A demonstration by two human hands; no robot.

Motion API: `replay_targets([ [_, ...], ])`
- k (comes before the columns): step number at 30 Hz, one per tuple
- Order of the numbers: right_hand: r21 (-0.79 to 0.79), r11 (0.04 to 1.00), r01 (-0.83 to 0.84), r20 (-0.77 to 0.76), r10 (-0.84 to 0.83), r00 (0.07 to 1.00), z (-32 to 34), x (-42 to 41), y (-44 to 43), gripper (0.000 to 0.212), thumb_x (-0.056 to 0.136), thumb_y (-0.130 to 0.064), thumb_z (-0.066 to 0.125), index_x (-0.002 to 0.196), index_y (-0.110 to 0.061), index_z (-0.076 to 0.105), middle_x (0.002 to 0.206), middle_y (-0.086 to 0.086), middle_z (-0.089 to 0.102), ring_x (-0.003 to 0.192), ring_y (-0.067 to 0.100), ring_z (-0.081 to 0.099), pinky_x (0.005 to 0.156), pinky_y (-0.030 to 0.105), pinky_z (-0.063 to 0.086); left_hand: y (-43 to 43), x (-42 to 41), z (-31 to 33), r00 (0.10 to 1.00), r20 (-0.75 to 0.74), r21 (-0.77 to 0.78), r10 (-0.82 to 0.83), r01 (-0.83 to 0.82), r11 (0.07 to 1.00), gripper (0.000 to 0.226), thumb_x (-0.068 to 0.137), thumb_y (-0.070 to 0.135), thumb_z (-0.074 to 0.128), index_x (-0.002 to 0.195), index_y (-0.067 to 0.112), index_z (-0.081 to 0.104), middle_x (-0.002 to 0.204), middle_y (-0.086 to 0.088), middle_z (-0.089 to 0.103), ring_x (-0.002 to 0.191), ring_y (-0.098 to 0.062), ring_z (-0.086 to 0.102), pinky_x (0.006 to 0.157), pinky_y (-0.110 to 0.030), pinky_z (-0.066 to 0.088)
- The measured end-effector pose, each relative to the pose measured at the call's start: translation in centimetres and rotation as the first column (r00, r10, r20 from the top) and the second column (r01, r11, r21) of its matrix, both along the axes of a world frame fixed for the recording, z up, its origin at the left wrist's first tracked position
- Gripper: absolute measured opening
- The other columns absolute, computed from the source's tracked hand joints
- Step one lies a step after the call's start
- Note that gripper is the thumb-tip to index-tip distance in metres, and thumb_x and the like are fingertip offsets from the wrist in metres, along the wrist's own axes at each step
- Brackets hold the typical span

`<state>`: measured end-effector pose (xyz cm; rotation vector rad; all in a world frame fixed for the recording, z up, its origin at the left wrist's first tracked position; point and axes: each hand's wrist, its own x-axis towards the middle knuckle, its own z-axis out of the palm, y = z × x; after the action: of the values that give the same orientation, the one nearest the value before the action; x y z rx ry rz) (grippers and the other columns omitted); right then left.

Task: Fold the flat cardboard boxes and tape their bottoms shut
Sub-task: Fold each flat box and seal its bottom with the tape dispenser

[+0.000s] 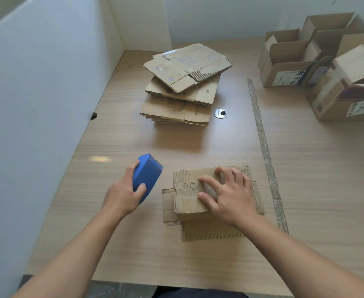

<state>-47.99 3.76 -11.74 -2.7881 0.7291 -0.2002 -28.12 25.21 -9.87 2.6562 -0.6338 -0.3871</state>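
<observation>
A small folded cardboard box (189, 196) stands upside down on the wooden table (133, 244), its torn bottom flaps facing up and its open top flaps splayed flat around it. My right hand (228, 194) presses on the bottom flaps with spread, slightly bent fingers. To the left of the box, my left hand (123, 194) grips a blue tape dispenser (146, 177), held just above the table. A stack of flat cardboard boxes (183, 87) lies further back in the middle.
Several folded open boxes (318, 65) stand at the back right. A long strip of worn tape (265, 151) runs along the table right of the box. A round metal cable grommet (220, 113) sits by the stack. A white partition (36, 104) walls the left side.
</observation>
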Motion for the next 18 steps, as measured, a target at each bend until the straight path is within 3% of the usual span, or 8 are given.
replay_targets([
  [4, 0.314, 0.949, 0.029, 0.117, -0.069, 0.991, 0.7, -0.2, -0.9, 0.057, 0.082, -0.075, 0.025, 0.129, -0.054, 0.050, 0.130, -0.016, 0.046, 0.128, 0.013, 0.034, 0.108, 0.037, 0.017, -0.2, -1.9, 3.8, 0.967, 0.134, -0.110, -0.218, 0.233, 0.966, 0.061, 0.091, 0.046, 0.057, 0.143, 0.050, 0.026, 0.102, 0.013, 0.060, 0.076, -0.025, 0.056, 0.067, -0.034, 0.044],
  [6, 0.464, 0.885, -0.016, 0.214, -0.095, 0.972, 1.1, -0.7, -1.6, 0.057, 0.083, -0.071, 0.030, 0.136, -0.056, 0.042, 0.129, -0.018, 0.051, 0.125, 0.008, 0.039, 0.109, 0.035, 0.018, -0.8, -3.0, 5.1, 0.886, 0.239, -0.125, -0.396, 0.433, 0.893, 0.061, 0.086, 0.054, 0.051, 0.142, 0.049, 0.028, 0.113, 0.019, 0.062, 0.082, -0.017, 0.055, 0.065, -0.030, 0.043],
  [8, 0.553, 0.828, -0.094, 0.272, -0.072, 0.960, 1.3, -1.2, -1.9, 0.050, 0.084, -0.067, 0.036, 0.134, -0.060, 0.036, 0.129, -0.021, 0.053, 0.122, -0.002, 0.041, 0.114, 0.038, 0.019, -1.6, -3.8, 5.1, 0.757, 0.353, -0.084, -0.550, 0.611, 0.787, 0.057, 0.086, 0.050, 0.049, 0.140, 0.042, 0.036, 0.109, 0.017, 0.063, 0.084, -0.016, 0.051, 0.059, -0.025, 0.044],
  [10, 0.607, 0.779, -0.157, 0.315, -0.054, 0.948, 1.5, -1.7, -2.3, 0.046, 0.087, -0.060, 0.045, 0.133, -0.060, 0.036, 0.132, -0.025, 0.052, 0.123, -0.011, 0.040, 0.117, 0.043, 0.019, -2.4, -4.3, 4.6, 0.660, 0.390, -0.036, -0.642, 0.707, 0.706, 0.056, 0.089, 0.046, 0.049, 0.143, 0.039, 0.034, 0.103, 0.013, 0.060, 0.075, -0.014, 0.053, 0.054, -0.027, 0.048],
  [13, 0.658, 0.721, -0.219, 0.381, -0.067, 0.922, 1.7, -2.3, -2.9, 0.042, 0.089, -0.051, 0.052, 0.130, -0.055, 0.045, 0.132, -0.033, 0.050, 0.126, -0.012, 0.040, 0.116, 0.046, 0.026, -3.5, -4.6, 4.1, 0.581, 0.382, 0.006, -0.719, 0.777, 0.630, 0.049, 0.100, 0.052, 0.036, 0.147, 0.041, 0.027, 0.093, 0.002, 0.063, 0.067, -0.025, 0.058, 0.051, -0.037, 0.051],
  [18, 0.650, 0.729, -0.216, 0.398, -0.084, 0.914, 1.4, -2.1, -3.0, 0.028, 0.089, -0.044, 0.059, 0.117, -0.045, 0.064, 0.130, -0.027, 0.056, 0.126, -0.008, 0.043, 0.115, 0.045, 0.026, -4.7, -5.2, 4.2, 0.509, 0.352, 0.071, -0.785, 0.822, 0.565, 0.047, 0.102, 0.055, 0.025, 0.144, 0.035, 0.035, 0.090, 0.003, 0.063, 0.068, -0.022, 0.060, 0.053, -0.033, 0.051],
])
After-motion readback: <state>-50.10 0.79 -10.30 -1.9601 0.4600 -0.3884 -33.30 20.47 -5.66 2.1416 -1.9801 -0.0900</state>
